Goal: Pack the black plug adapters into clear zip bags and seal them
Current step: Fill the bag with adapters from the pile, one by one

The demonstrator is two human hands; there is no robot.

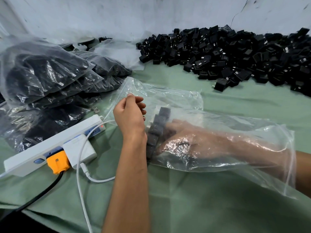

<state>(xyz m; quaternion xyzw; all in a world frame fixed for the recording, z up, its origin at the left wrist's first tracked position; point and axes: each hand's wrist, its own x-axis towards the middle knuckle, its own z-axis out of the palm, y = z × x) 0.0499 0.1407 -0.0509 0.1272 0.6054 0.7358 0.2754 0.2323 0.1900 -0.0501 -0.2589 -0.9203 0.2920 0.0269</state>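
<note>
A clear zip bag (235, 125) lies on the green cloth with my right hand (181, 137) and forearm deep inside it. The right hand's fingers hold a row of black plug adapters (158, 126) at the bag's closed end. My left hand (131, 113) is outside, just left of the adapters, its fingers curled and pinching the plastic of a second clear bag (151, 93) that lies behind. A big heap of loose black adapters (235, 52) fills the back right.
Several filled bags of adapters (50, 78) are stacked at the left. A white power strip (50, 145) with an orange plug (58, 163), a white charger (80, 148) and white cable (80, 185) lies front left. A wall stands behind.
</note>
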